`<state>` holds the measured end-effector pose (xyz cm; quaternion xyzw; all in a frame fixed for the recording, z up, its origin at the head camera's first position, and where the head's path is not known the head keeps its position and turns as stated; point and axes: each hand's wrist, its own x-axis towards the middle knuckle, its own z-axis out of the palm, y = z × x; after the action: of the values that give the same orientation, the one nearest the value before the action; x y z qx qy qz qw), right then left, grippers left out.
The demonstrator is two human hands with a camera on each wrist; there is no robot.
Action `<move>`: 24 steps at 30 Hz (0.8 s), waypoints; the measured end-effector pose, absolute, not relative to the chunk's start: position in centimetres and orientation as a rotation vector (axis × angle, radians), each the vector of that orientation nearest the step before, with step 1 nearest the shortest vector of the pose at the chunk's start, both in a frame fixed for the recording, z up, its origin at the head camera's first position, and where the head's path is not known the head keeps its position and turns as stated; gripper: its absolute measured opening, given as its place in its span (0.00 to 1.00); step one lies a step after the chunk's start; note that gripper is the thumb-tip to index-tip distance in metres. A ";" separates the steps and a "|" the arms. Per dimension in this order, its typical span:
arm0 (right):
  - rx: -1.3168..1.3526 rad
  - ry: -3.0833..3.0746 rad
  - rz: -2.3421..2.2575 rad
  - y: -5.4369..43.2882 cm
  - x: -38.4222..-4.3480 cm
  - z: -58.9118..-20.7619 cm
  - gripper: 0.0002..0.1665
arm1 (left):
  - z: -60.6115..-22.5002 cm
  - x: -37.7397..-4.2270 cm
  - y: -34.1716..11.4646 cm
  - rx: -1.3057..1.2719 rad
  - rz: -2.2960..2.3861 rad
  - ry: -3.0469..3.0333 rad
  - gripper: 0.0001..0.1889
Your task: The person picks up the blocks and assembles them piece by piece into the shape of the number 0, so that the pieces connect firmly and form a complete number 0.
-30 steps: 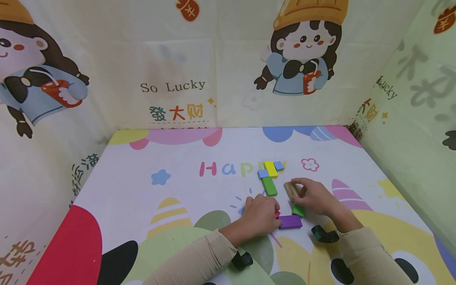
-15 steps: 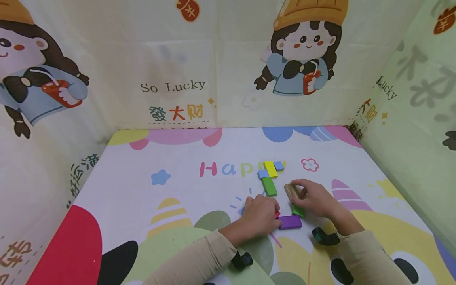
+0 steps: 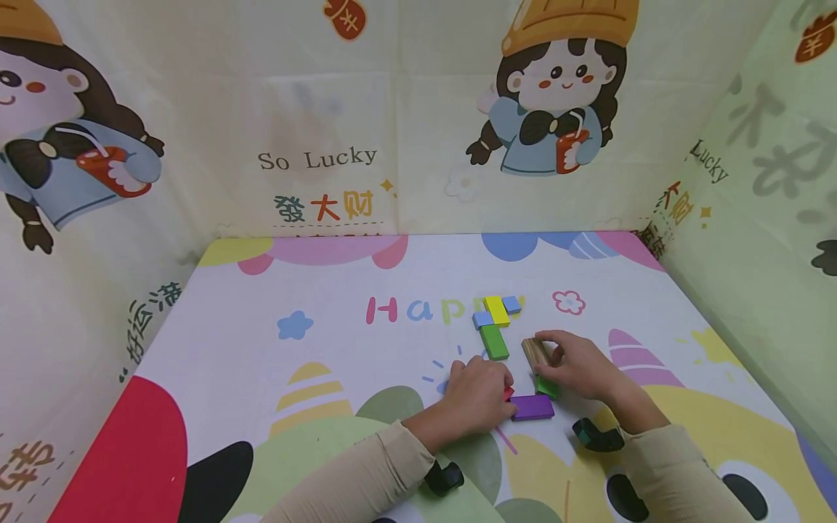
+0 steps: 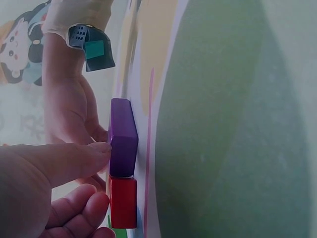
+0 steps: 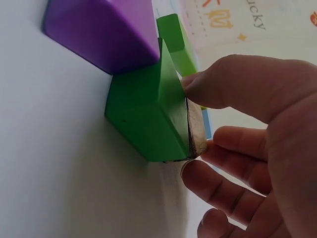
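Observation:
My left hand (image 3: 477, 396) rests over a red block (image 4: 124, 202), its fingers curled at the block's side. Its thumb tip touches the top of a purple block (image 3: 532, 407) lying end to end with the red one. My right hand (image 3: 578, 363) pinches a brown wood-grain block (image 3: 531, 350) between thumb and fingers. That block adjoins a dark green block (image 5: 143, 114), which meets the purple block at a corner. In the right wrist view the green block hides much of the brown one.
Beyond the hands, a lighter green block (image 3: 494, 342) continues to a blue block (image 3: 482, 319), a yellow block (image 3: 497, 310) and another blue block (image 3: 511, 304). All lie on a printed tabletop (image 3: 340, 290). Printed cloth walls (image 3: 425, 196) enclose the back and sides.
The brown block has shifted very slightly toward the green block, with my right hand moving along. My left hand and the other blocks have stayed in place.

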<state>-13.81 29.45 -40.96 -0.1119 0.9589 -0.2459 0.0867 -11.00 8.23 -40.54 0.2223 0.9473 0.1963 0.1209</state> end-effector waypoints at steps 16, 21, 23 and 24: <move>-0.323 2.846 -0.739 29.4 -13.6 -40.9 0.38 | -40.5 -11.0 8.3 0.636 0.576 2.769 0.13; -0.322 2.849 -0.740 29.4 -13.5 -40.8 0.39 | -40.6 -11.0 8.3 0.634 0.581 2.772 0.13; -0.321 2.853 -0.740 29.4 -13.4 -40.8 0.39 | -40.6 -11.0 8.3 0.634 0.582 2.773 0.12; -0.320 2.857 -0.739 29.4 -13.4 -40.8 0.39 | -40.6 -11.0 8.3 0.632 0.584 2.773 0.12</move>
<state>-13.42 29.38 -40.79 -0.1073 0.9588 -0.2481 0.0867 -10.99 8.30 -40.59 0.2163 0.9482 0.1997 0.1190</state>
